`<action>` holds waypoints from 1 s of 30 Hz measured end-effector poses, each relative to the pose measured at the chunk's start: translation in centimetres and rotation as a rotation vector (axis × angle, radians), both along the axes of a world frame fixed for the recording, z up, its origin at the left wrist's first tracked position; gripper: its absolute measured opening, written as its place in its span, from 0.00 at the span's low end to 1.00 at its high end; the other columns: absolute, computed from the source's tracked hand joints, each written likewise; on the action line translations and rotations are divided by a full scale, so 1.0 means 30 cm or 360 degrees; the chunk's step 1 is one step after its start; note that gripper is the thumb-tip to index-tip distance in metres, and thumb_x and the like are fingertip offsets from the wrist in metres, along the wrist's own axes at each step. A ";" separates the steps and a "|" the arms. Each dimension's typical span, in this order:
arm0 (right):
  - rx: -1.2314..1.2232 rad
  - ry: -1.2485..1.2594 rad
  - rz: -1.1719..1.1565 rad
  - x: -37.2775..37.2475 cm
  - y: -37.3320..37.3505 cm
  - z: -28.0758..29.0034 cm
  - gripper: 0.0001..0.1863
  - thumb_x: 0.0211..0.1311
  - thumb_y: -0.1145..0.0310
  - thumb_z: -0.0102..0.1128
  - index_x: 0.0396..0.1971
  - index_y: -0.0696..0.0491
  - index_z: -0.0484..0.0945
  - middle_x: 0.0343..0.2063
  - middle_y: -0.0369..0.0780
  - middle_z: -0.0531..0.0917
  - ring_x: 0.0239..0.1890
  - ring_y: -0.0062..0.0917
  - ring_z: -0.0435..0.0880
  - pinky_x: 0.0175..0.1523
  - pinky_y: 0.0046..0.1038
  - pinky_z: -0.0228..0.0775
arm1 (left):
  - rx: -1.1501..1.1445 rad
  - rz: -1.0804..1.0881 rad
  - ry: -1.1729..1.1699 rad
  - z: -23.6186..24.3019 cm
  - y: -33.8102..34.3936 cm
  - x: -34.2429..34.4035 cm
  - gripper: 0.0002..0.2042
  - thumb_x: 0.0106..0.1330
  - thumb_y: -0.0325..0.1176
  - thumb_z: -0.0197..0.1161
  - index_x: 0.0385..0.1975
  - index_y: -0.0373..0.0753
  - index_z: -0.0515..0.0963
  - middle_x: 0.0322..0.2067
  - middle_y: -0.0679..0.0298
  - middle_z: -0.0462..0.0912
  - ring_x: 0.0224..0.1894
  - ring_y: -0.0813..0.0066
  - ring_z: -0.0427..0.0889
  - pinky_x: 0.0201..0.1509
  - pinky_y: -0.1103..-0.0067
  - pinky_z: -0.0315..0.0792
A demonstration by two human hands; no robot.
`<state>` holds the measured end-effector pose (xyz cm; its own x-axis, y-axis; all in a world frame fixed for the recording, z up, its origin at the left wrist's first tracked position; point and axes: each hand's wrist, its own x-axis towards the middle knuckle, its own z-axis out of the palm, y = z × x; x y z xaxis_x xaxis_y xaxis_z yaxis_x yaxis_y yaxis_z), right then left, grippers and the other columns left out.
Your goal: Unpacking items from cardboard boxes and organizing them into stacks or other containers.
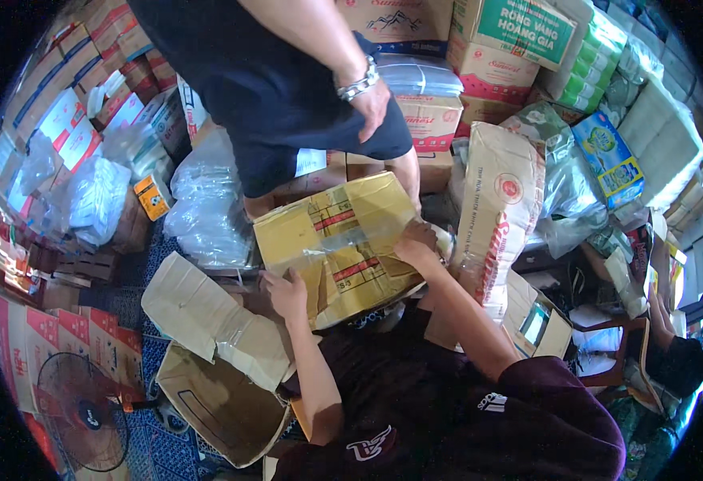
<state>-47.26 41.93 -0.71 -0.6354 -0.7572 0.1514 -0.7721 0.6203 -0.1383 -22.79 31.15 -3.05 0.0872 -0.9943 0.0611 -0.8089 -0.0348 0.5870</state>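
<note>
On lap, yellow carton (331, 240), left hand (286, 293), right hand (417, 242)

- The room is packed with stock: stacked cardboard cartons (95, 48) fill the upper left of the frame, more cartons (496, 48) rise along the top right.
- Clear plastic bundles (207, 200) sit left of centre, near the cartons.
- A big paper sack (500, 208) leans right of centre, with shiny wrapped packs (608, 156) beside it.
- The floor (155, 449), seen at lower left, carries a blue patterned covering.
- A black standing fan (83, 413) rests at the lower left edge.
- A wooden chair (620, 353) stands at the lower right.
- Bright daylight enters at the far right edge (700, 321).
</note>
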 end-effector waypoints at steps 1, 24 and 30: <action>-0.0042 0.0077 -0.0026 0.000 0.001 0.001 0.16 0.44 0.65 0.50 0.29 0.63 0.72 0.27 0.53 0.77 0.31 0.43 0.79 0.34 0.41 0.72 | -0.0029 -0.0031 0.0037 0.001 0.002 0.004 0.37 0.56 0.47 0.54 0.58 0.25 0.50 0.44 0.39 0.70 0.45 0.45 0.73 0.46 0.62 0.69; -0.0383 -0.0279 0.0358 0.040 -0.092 -0.119 0.28 0.57 0.59 0.44 0.53 0.63 0.61 0.55 0.51 0.64 0.53 0.46 0.67 0.56 0.41 0.60 | -0.0203 0.0109 -0.0104 -0.036 -0.039 0.038 0.23 0.61 0.48 0.49 0.22 0.29 0.75 0.23 0.43 0.78 0.26 0.45 0.78 0.27 0.61 0.72; 0.0142 -0.0573 0.0144 -0.026 -0.033 0.049 0.29 0.53 0.62 0.45 0.53 0.66 0.61 0.56 0.56 0.62 0.59 0.47 0.59 0.62 0.44 0.48 | -0.0360 -0.0003 -0.0032 -0.072 -0.052 0.046 0.24 0.62 0.46 0.47 0.17 0.29 0.74 0.21 0.41 0.76 0.26 0.44 0.77 0.26 0.59 0.70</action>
